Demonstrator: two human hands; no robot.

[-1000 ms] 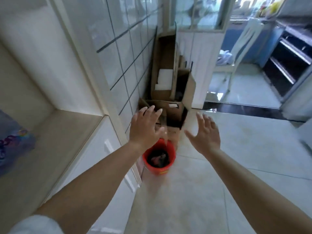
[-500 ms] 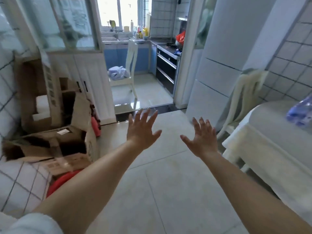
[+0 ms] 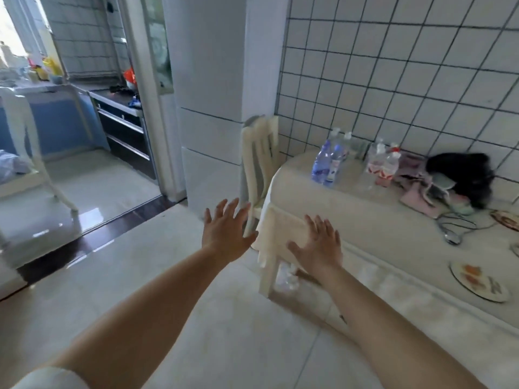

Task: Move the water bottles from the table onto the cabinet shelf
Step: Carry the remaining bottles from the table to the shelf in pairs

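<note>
Left hand (image 3: pixel 226 234) and right hand (image 3: pixel 318 244) both out front, fingers spread, holding nothing — water bottles (image 3: pixel 328 162) standing on the table (image 3: pixel 365 217) by the tiled wall, well apart from both.

No legible text found, labels on the water bottles (image 3: pixel 325 164) at the desk's (image 3: pixel 365 220) far side too blurred to be read

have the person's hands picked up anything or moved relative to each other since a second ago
No. The left hand and right hand stay open, empty and side by side. The camera swung right instead: the table with the water bottles has come into view.
</note>
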